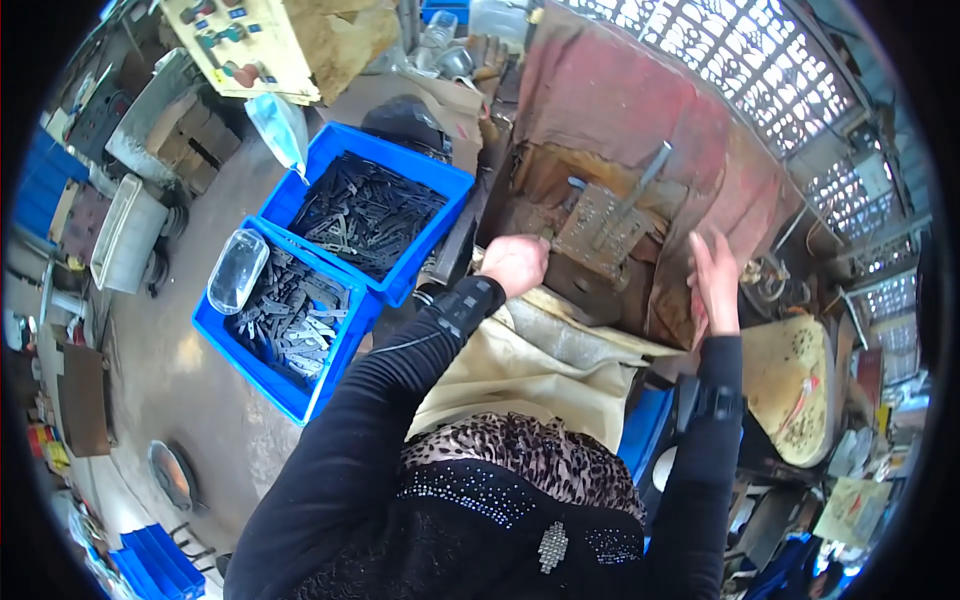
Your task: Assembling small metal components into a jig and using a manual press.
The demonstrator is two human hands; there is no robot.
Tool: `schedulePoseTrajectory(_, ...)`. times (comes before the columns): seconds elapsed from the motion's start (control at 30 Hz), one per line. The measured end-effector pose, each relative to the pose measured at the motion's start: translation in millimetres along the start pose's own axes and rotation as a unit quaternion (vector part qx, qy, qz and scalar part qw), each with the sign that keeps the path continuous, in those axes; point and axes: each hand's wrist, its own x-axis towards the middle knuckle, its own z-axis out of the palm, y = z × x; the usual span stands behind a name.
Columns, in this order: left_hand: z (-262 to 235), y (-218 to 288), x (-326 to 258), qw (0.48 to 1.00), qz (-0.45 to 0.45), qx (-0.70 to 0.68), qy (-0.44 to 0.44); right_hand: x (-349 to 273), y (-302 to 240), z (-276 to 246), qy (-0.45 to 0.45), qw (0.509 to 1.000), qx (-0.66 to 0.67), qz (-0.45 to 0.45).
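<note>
My left hand is closed at the near left edge of a machine bed, knuckles up. Whatever its fingers hold, if anything, is hidden. Just beyond its fingertips sits a worn, rusty metal block, from which a grey metal bar slants up to the right. To the right of the block, my right hand is raised beside a hanging reddish-brown cloth. Its fingers are stretched out and nothing shows in them.
Two blue bins of thin flat metal pieces stand at my left: the far bin and the near bin, with a clear plastic box on its corner. A control panel rises at the far left. Pale cloth covers the bed's near edge.
</note>
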Motion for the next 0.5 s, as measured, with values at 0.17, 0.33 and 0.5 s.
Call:
schedulePoseTrajectory(0.17, 8.4, 1.4, 0.6, 1.000, 0.022, -0.017, 0.008, 100.6, -10.2, 38.1, 0.121, 0.954, -0.248, -0.120)
schedulePoseTrajectory(0.33, 3.2, 0.1, -5.5, 1.000, 0.012, 0.000, 0.012, 105.3, -78.8, 65.3, 0.089, 0.939, -0.325, -0.064)
schedulePoseTrajectory(0.5, 3.9, 2.7, -2.0, 0.999, 0.022, -0.013, 0.035, 111.2, -87.5, 76.1, 0.062, 0.936, -0.344, -0.031)
